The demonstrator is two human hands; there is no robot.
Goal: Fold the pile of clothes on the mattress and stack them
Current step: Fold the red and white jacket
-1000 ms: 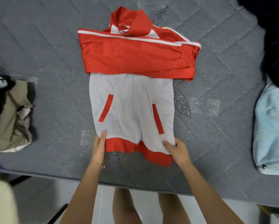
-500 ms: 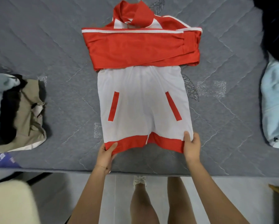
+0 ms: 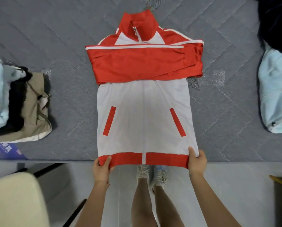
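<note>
Filling most of the view, the grey quilted mattress (image 3: pixel 55 38) carries all the clothes. The jacket (image 3: pixel 143 115) lies front up in its middle, with the red collar toward the far edge. Both red sleeves are folded across the chest, and the white body with its two red pocket strips is spread flat. The red hem reaches just past the near edge. At the left edge sits a stack (image 3: pixel 30 108) of beige, black and pale blue garments. A pale blue garment (image 3: pixel 276 95) lies at the right edge, well apart from the jacket, and dark cloth (image 3: pixel 276 18) fills the far right corner. The left hand (image 3: pixel 102 169) pinches the hem's left corner, thumb on top and fingers curled under. The right hand (image 3: pixel 196 163) pinches the right corner the same way, so the hem is stretched straight between them.
</note>
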